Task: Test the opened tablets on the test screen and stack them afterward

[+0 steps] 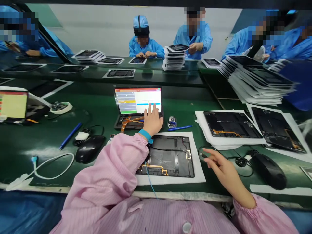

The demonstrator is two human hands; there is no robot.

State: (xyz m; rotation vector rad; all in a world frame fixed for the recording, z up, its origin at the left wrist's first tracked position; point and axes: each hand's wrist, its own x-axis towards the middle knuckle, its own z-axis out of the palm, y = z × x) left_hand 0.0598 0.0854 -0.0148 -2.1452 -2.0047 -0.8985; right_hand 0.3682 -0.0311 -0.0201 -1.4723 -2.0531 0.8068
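Note:
My left hand (153, 121) is stretched out with fingers apart, its fingertips at the lit screen (148, 97) of a small display unit; I cannot tell if they touch it. A blue band circles that wrist. Under my left forearm lies an open tablet housing (170, 156) on a white sheet (200, 174), with a black cable and an orange flex strip inside. To its right, my right hand (219, 165) pinches a small USB plug (203, 155) between thumb and forefinger. The plug's thin black cable runs toward a black mouse (269, 170).
Further housings (232, 125) lie on white sheets at right, below a tall leaning stack (258, 79). A second mouse (90, 149), blue pen (70, 136) and white cable (55, 177) are at left. Co-workers in blue (146, 47) work across the raised shelf (151, 75).

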